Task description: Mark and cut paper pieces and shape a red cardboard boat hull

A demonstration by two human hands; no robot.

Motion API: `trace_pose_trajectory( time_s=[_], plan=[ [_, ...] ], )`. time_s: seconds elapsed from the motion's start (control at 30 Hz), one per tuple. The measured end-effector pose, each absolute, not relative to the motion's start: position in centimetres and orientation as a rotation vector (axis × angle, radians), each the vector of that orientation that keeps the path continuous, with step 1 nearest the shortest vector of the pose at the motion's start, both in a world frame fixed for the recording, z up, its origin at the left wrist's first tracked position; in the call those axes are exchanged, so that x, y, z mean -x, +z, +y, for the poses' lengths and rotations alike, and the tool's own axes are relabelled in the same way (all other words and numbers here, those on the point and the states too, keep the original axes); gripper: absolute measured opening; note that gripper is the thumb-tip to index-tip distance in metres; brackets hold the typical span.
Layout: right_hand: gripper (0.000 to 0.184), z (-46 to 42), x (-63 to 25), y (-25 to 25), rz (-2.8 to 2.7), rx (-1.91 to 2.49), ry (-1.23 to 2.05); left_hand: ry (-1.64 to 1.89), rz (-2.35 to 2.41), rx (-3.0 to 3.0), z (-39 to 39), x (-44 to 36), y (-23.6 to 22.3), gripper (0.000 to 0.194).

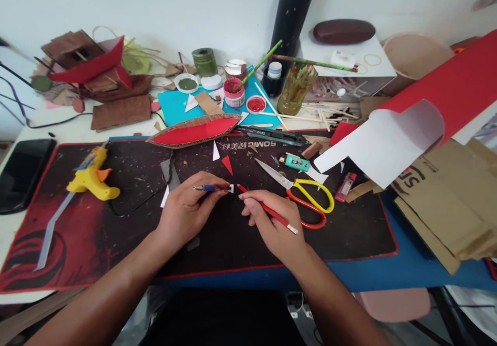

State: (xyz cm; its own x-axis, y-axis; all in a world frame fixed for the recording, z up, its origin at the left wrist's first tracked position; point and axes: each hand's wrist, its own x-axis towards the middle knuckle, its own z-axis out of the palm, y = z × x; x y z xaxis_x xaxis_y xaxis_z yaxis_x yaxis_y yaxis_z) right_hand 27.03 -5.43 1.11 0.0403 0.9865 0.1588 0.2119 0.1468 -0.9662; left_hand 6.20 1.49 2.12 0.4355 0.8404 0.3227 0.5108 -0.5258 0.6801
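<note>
Over the dark desk mat [233,242], my left hand [186,206] is closed on a blue pen [209,187], held level. A small white piece [232,188] shows at the pen's right end; whether it is paper or touching the pen I cannot tell. My right hand [274,219] grips a red pencil [279,220], its point up and left near that piece. Just above lie a red paper triangle [227,164] and a white paper sliver [216,150]. Right of my right hand rest scissors [277,174] with one yellow and one orange handle.
Left are a yellow glue gun [93,177] and a phone [25,175]. Behind lie a red-lined cardboard boat shape [196,131], a utility knife [272,135], paint jars [205,62] and a brown model boat [93,71]. Lighters [295,162], rolled red paper [462,87] and cardboard [446,201] occupy the right.
</note>
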Motion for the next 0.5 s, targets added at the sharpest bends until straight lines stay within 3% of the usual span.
trace_pose_trajectory(
  time_s=[0.5],
  plan=[
    [0.018, -5.57, -27.13, 0.92, -1.41, 1.263, 0.963, 0.863, 1.144, -2.24, 1.72, -6.38, 2.05, 0.011]
  ],
)
